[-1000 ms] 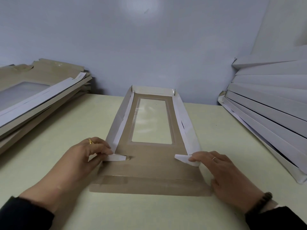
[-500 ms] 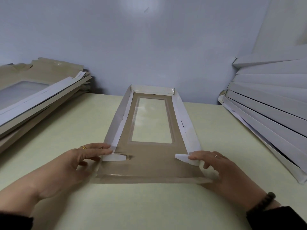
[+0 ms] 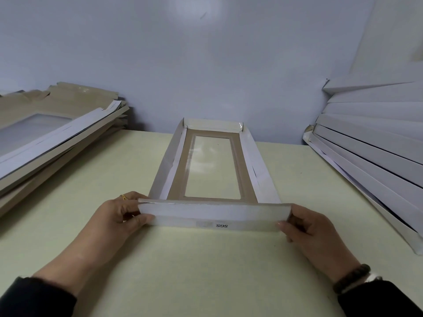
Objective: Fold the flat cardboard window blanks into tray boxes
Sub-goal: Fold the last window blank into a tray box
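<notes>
A long cardboard window blank (image 3: pixel 240 177), brown inside with a clear film window, lies lengthwise on the pale table (image 3: pixel 206 266). Its two long sides and far end stand up as white walls. The near end flap (image 3: pixel 212 217), white with "SGS" printed on it, is raised and folded over toward the inside. My left hand (image 3: pixel 119 216) grips the flap's left end, thumb in front and fingers behind. At the right end my right hand (image 3: pixel 306 227) holds it the same way.
A stack of flat brown window blanks (image 3: pixel 45 138) lies at the left, overhanging the table. Several folded white tray boxes (image 3: pixel 370 147) lean in a pile at the right. A grey wall closes the back.
The near end flap lay flat, then was lifted and folded up and over. Both hands moved from the white corner tabs to the flap's ends.
</notes>
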### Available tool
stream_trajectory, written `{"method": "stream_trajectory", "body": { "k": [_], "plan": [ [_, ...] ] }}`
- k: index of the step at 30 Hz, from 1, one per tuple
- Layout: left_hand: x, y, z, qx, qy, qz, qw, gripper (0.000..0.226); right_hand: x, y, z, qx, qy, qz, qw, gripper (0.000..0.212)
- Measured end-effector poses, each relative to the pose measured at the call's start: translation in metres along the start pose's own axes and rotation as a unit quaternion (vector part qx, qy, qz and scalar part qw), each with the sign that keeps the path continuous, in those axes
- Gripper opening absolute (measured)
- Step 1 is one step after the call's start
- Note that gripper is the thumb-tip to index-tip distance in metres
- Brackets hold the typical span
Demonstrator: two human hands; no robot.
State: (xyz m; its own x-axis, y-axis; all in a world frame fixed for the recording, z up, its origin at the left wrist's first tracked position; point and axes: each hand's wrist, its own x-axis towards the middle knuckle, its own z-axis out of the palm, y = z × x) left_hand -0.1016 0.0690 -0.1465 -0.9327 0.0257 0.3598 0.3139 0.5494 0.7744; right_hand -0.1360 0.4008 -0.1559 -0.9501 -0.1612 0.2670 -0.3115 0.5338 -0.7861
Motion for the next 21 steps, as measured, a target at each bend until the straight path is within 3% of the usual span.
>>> {"method": "stream_trajectory", "body": {
  "k": [3,10,16,21],
  "plan": [
    [0.001,0.001,0.003,-0.024,-0.002,-0.025,0.999,0.041,0.000,-0.004,-0.001,0.044,-0.004,0.005,0.999,0.005],
    [0.002,0.005,0.003,-0.027,-0.025,-0.051,0.998,0.027,0.000,-0.007,0.003,0.133,0.061,0.043,0.988,0.030],
    [0.000,0.008,0.007,-0.058,-0.026,-0.085,0.994,0.013,-0.002,-0.004,0.005,0.050,0.040,-0.009,0.998,0.031],
    [0.002,0.009,0.021,0.023,0.042,-0.085,0.995,0.035,-0.004,-0.004,0.004,-0.019,0.023,-0.029,0.999,0.036]
  ]
}}
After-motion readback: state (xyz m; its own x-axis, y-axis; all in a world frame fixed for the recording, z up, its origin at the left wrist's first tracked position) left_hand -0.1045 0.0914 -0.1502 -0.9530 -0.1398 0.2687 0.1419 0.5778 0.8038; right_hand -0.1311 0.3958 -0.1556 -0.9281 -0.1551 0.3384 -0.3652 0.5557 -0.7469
